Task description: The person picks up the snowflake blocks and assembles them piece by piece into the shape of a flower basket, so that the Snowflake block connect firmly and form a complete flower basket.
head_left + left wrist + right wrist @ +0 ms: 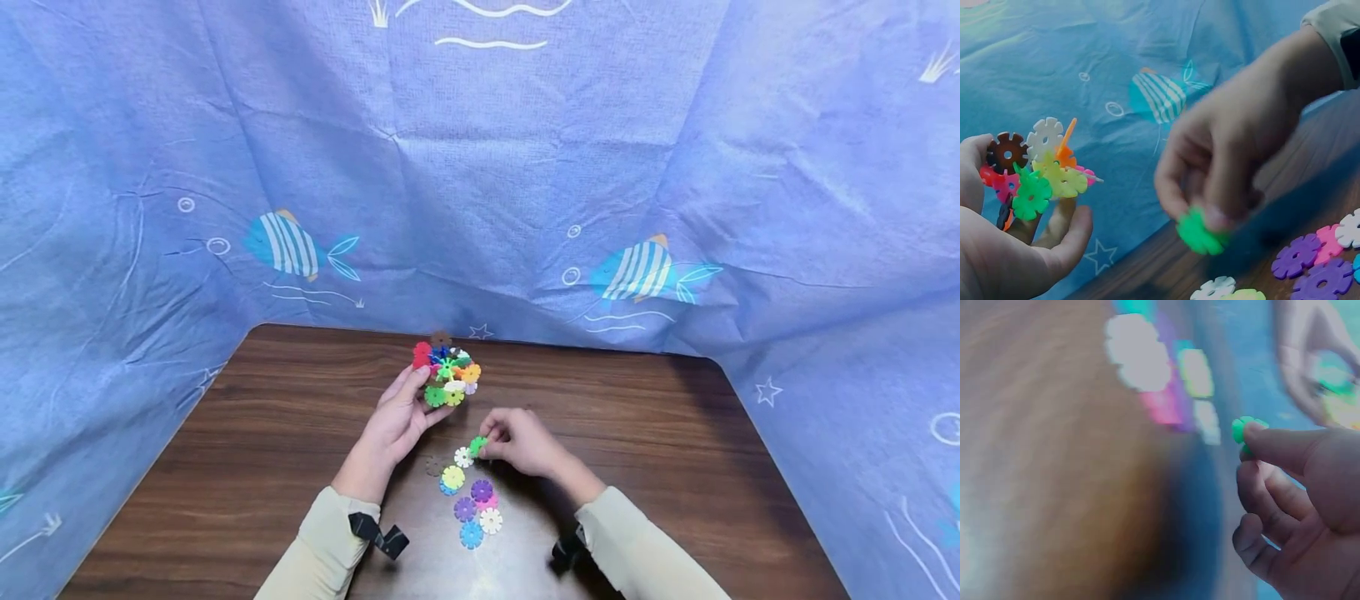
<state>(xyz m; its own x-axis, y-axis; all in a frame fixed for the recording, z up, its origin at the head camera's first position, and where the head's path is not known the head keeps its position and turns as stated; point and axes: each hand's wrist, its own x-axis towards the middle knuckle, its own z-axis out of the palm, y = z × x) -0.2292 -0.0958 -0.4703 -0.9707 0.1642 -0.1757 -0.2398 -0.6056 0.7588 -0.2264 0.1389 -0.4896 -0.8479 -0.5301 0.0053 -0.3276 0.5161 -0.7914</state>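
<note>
My left hand (396,423) holds up a cluster of interlocked plastic snowflake discs (447,368) in red, brown, blue, white, orange, yellow and green. Its fingers and thumb curl about the near side of the cluster, as the left wrist view also shows. To the right and nearer me, my right hand (525,443) pinches one bright green snowflake disc (1200,232) between thumb and fingertips. That disc is apart from the cluster and overlaps a loose white disc (462,457) in the head view. A yellow disc (453,477) lies close by on a blue one.
Loose purple (482,491), pink, white (491,522) and blue discs (471,534) lie grouped on the dark wooden table (300,433), nearer me. A dark disc (433,466) blends into the wood. Blue fish-printed cloth (480,208) hangs behind and beside the table.
</note>
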